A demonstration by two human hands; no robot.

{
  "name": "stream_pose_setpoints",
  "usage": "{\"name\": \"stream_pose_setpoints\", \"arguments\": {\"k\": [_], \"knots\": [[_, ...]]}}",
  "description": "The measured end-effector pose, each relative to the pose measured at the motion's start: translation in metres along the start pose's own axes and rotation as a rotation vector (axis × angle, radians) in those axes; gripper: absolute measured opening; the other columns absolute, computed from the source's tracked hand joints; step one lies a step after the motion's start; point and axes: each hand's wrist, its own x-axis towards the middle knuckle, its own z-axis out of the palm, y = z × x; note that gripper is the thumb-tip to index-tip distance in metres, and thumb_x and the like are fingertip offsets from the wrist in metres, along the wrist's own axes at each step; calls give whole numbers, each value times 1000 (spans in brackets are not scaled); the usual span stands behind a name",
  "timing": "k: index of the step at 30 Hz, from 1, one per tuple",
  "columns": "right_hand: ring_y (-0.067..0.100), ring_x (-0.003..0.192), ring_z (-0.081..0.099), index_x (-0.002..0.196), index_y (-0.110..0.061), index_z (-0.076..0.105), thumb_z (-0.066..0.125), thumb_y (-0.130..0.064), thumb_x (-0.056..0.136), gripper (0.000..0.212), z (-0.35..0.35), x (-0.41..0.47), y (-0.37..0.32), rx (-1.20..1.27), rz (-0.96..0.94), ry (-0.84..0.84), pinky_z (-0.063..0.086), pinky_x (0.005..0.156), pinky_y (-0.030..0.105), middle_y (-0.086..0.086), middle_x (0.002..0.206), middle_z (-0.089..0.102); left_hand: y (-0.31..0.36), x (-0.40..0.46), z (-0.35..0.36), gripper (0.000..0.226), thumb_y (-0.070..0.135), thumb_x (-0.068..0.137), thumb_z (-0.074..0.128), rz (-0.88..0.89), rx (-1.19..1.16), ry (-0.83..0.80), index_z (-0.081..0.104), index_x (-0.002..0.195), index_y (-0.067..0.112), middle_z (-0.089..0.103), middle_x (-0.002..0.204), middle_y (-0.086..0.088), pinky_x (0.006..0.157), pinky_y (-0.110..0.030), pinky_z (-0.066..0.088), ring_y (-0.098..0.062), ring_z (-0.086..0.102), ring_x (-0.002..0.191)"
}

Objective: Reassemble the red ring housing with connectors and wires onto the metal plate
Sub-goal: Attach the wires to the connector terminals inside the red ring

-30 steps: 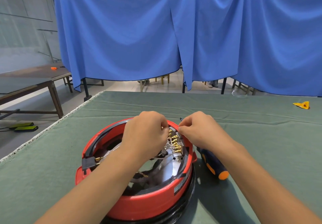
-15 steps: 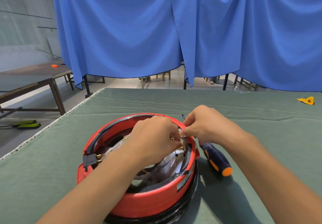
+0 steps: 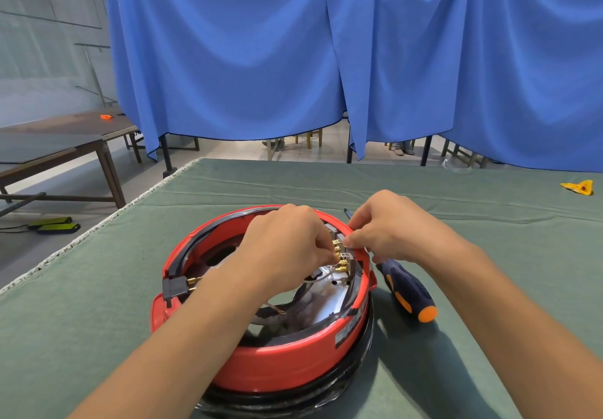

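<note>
Head view: red ring (image 3: 277,363) sits nearest, on green table (image 3: 98,320), over shiny metal plate (image 3: 326,298). Left hand (image 3: 287,249) pinches brass connectors (image 3: 341,257) at far inner wall; right hand (image 3: 388,226) grips rim beside them. Step judged: seating connectors. Next needs firm push, wires (image 3: 313,280) kept clear. Screwdriver (image 3: 408,291) lies right, tip hidden. Fingertips, connector seats hard to see.

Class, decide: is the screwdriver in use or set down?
Set down. The screwdriver lies flat on the green cloth beside the red ring housing; neither hand holds it.
</note>
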Motion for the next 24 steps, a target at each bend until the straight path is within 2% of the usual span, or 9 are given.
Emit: {"name": "stream_pose_setpoints", "arguments": {"k": [6, 10, 13, 19, 24], "knots": [[17, 75, 68, 103, -15, 73, 68, -29, 86, 22, 0, -1, -2, -21, 6, 3, 57, 75, 34, 5, 85, 73, 3, 0, 0, 16, 45, 84, 66, 3, 21, -11, 75, 86, 32, 70, 84, 11, 60, -25, 42, -11, 61, 79], [19, 73, 67, 98, -14, 75, 67, -27, 86, 19, 0, -1, -2, -45, -6, 24, 54, 67, 30, 6, 84, 72, 5, 0, 1, 15, 44, 84, 65, 9, 47, -10, 75, 87, 32, 71, 89, 9, 72, -31, 51, -15, 63, 83], [19, 74, 67, 97, -14, 75, 66, -26, 87, 18, 1, -2, -2, -58, -8, 33, 54, 65, 29, 6, 84, 71, 7, 0, 2, 15, 41, 87, 63, 30, 67, -31, 74, 88, 30, 70, 92, 8, 76, -34, 52, -17, 62, 87], [20, 75, 64, 96, -14, 75, 68, -26, 86, 17, 1, -3, -1, -51, -9, 35, 50, 63, 27, 5, 86, 70, 5, -1, 2, 12, 33, 88, 63, 27, -12, -73, 73, 86, 28, 69, 90, 9, 77, -35, 51, -17, 61, 87], [21, 80, 63, 98, -15, 75, 67, -26, 87, 17, 1, -4, -3, -59, -3, 40, 47, 64, 26, 5, 89, 70, 10, -2, 4, 16, 27, 91, 57, 85, 122, -62, 71, 87, 20, 65, 94, 2, 75, -37, 51, -25, 59, 90]]}}
